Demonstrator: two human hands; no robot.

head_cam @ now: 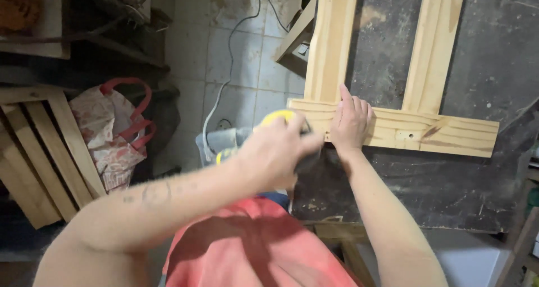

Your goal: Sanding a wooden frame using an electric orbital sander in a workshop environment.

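Note:
A pale wooden frame (426, 131) of two long rails and a cross piece lies on a dark workbench (483, 57). My left hand (278, 152) grips a yellow and grey power sander (278, 117) at the left end of the cross piece. My right hand (351, 121) lies flat on the cross piece just right of the sander, fingers pointing away from me. The sander's body is mostly hidden under my left hand.
A grey cord (227, 68) runs from the sander across the tiled floor (247, 46). A red-handled patterned bag (115, 132) and slatted wooden pieces (39, 152) stand at the left. More timber (342, 248) sits below the bench edge.

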